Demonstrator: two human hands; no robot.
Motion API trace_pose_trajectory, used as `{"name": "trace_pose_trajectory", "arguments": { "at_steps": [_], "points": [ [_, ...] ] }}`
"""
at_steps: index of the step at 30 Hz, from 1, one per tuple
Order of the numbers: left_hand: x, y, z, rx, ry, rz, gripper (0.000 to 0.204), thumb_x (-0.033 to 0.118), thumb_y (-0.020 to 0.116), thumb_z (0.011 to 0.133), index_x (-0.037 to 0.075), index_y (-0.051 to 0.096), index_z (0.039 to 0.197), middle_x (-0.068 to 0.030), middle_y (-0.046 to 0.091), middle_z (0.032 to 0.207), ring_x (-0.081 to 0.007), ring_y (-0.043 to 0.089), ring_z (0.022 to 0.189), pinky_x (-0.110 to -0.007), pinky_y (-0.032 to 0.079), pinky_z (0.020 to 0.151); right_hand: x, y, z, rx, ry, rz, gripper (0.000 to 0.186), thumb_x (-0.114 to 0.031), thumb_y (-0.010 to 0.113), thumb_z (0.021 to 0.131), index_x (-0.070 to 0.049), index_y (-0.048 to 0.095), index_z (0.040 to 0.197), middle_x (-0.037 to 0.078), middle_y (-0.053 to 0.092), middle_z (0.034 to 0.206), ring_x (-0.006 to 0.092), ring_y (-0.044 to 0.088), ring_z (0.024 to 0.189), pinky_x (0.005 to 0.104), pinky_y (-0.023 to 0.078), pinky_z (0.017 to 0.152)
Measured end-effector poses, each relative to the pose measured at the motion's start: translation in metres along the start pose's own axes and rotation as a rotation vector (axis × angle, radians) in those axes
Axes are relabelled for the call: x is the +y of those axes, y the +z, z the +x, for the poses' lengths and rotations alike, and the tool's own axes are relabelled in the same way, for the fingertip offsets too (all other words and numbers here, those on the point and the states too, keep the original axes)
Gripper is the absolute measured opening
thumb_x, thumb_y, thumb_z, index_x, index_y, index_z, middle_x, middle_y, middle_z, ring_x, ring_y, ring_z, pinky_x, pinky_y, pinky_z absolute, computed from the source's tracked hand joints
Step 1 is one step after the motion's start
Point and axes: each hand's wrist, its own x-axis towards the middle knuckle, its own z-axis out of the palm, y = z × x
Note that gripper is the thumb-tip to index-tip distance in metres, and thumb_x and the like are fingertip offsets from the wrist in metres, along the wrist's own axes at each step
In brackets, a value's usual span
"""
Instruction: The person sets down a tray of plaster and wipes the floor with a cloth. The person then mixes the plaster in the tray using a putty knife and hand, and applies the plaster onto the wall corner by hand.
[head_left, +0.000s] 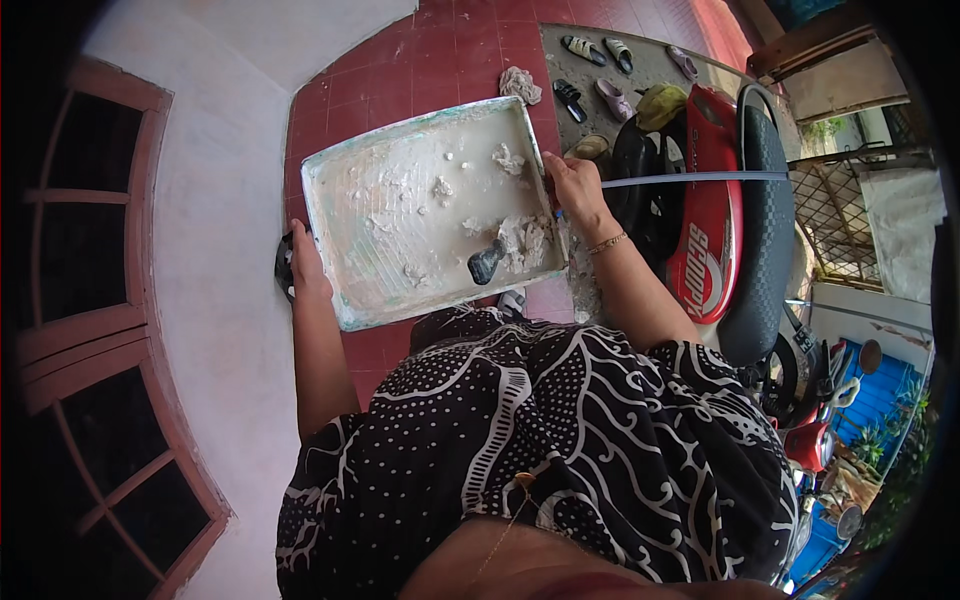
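While you've got the tray (400,132) out in front of you above the red tiled floor (420,65), both your hands are on its sides. Your right hand (578,188) has the right edge pinched, thumb up by the rim. Your left hand (311,265) is holding the left edge, but most of those fingers are hidden, so I can't tell how tightly they're curled. Inside it's whitish gunk with pale clumps (528,240), plus a dark handle-like thing (486,263) lying beside the biggest bunch. Red motorbike (712,220) is parked off to your right.
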Motion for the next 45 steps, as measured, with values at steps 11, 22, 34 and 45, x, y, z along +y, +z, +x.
{"name": "trace_pose_trajectory", "arguments": {
  "at_steps": [11, 22, 34, 45],
  "points": [
    [0.004, 0.000, -0.021, -0.039, -0.040, -0.066, 0.082, 0.059, 0.028, 0.086, -0.006, 0.015, 0.135, -0.0178, 0.020, 0.141, -0.0243, 0.026, 0.129, -0.032, 0.020, 0.104, 0.015, 0.014, -0.008, -0.032, 0.081, -0.047, 0.045, -0.035, 0.054, 0.083, 0.007, 0.058, 0.069, 0.006, 0.050, 0.052, 0.0147, 0.049, 0.043, 0.0281, 0.041, 0.041],
    [-0.009, 0.006, -0.010, 0.092, 0.080, 0.074, 0.069, 0.051, 0.023, 0.091, -0.007, 0.036, 0.126, -0.0177, 0.046, 0.124, -0.0264, 0.047, 0.111, -0.033, 0.037, 0.094, 0.001, -0.004, -0.012, -0.039, 0.146, 0.103, 0.043, -0.035, 0.055, 0.083, 0.006, 0.058, 0.070, 0.006, 0.052, 0.055, 0.0135, 0.049, 0.045, 0.0275, 0.039, 0.040],
    [-0.020, 0.020, -0.017, 0.040, 0.024, 0.007, 0.070, 0.051, 0.020, 0.091, -0.008, 0.040, 0.122, -0.0186, 0.049, 0.120, -0.0275, 0.050, 0.107, -0.034, 0.038, 0.093, 0.023, -0.011, -0.010, -0.007, 0.155, -0.033, 0.050, -0.039, 0.051, 0.081, 0.006, 0.059, 0.060, 0.017, 0.054, 0.049, 0.0272, 0.056, 0.049, 0.0367, 0.044, 0.056],
    [-0.021, 0.014, 0.001, 0.011, 0.073, 0.059, 0.069, 0.051, 0.023, 0.090, -0.003, 0.020, 0.133, -0.0167, 0.025, 0.136, -0.0243, 0.028, 0.123, -0.033, 0.023, 0.101, 0.016, -0.028, -0.003, -0.016, 0.038, -0.069, 0.047, -0.037, 0.051, 0.081, 0.006, 0.057, 0.063, 0.014, 0.052, 0.052, 0.0236, 0.052, 0.051, 0.0352, 0.041, 0.053]
  ]
}}
